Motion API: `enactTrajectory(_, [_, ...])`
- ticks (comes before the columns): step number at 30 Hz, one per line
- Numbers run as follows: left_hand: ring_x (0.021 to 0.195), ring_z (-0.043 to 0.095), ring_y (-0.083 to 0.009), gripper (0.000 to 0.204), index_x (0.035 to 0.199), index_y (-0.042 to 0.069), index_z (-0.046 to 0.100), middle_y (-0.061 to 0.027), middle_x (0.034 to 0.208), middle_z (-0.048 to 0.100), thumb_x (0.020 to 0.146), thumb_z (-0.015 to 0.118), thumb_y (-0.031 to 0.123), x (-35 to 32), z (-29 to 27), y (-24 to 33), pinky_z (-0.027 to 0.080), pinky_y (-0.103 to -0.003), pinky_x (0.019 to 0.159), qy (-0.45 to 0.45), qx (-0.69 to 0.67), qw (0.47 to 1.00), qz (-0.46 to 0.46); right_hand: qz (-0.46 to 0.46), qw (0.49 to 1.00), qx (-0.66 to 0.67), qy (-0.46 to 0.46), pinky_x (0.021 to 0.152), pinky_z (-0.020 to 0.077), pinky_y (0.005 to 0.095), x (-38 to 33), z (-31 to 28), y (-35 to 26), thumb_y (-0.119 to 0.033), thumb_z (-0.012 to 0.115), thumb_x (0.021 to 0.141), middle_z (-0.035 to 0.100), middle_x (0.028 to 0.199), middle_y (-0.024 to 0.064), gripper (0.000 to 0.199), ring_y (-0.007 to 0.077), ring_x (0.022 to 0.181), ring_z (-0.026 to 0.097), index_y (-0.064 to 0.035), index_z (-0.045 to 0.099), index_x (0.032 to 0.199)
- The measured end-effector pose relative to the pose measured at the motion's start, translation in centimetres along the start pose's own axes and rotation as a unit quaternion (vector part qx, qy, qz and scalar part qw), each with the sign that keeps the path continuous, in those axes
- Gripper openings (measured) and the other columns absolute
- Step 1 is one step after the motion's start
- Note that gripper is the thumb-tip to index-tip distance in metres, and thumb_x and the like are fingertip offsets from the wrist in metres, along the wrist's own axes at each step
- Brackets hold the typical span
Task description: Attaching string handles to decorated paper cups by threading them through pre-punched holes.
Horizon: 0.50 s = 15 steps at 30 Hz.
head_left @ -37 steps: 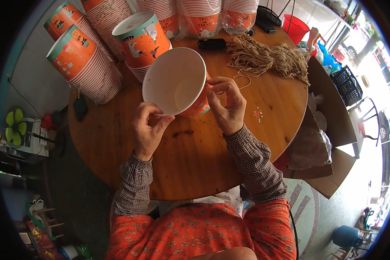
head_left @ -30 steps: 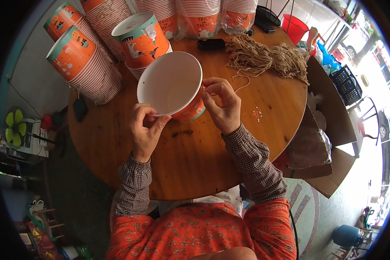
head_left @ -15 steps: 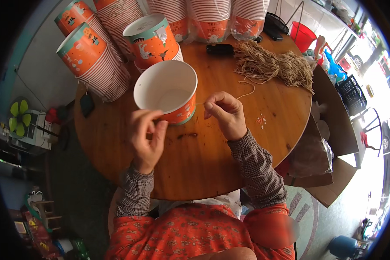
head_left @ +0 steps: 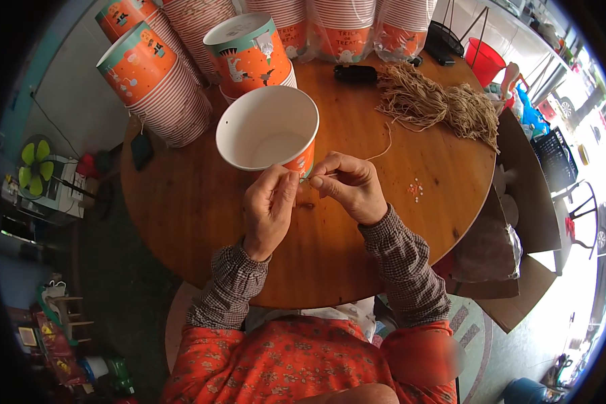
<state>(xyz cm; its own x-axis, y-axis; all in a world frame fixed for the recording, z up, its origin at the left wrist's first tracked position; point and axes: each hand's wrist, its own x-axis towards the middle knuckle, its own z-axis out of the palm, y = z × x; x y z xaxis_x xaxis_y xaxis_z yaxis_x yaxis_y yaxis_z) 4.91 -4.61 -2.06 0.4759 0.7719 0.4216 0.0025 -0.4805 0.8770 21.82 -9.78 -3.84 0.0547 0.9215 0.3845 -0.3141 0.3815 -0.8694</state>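
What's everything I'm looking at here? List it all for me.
Paper bucket: one, white inside, orange outside, upright on the table by both hands.
String: one tan strand, from the right hand toward the bundle.
String bundle: one, tan, far right of the table.
Bucket stacks: several, orange, teal and striped, along the far edge, some bagged.
Black box: one, behind the bundle.
Table: one, round, brown wood.
Red pail: one, beyond the table.
Cardboard box: one, brown, right of the table.
Fan: one, green blades, left on the floor.
Left hand: pinching at the bucket's rim.
Right hand: pinching the string.
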Motion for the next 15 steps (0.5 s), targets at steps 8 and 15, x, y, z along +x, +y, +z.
enactTrajectory(8, [0.067,0.047,-0.0074,0.010,0.088,0.000,0.054,-0.0026,0.081,0.053,0.095,0.056,0.006,0.0,-0.3,-0.8,0.041,-0.022,0.060,0.017,0.001,0.999,0.051,0.035,0.999,0.030,0.011,0.077,0.0532,0.0208,0.3,0.1,0.2,-0.002,0.066,0.088,0.068,0.093,0.0043,0.012,0.0084,0.086,0.064,0.0027,0.065,0.100])
enactTrajectory(15, [0.072,0.055,-0.0163,0.007,0.090,0.000,0.055,-0.0076,0.084,0.057,0.092,0.060,0.004,0.1,-0.2,-1.0,0.046,-0.027,0.065,0.011,0.062,0.994,0.085,0.054,0.997,-0.044,0.028,0.079,0.0540,0.0218,0.3,-0.4,0.4,-0.003,0.068,0.087,0.070,0.092,0.0062,0.014,0.0090,0.085,0.065,0.0040,0.066,0.099])
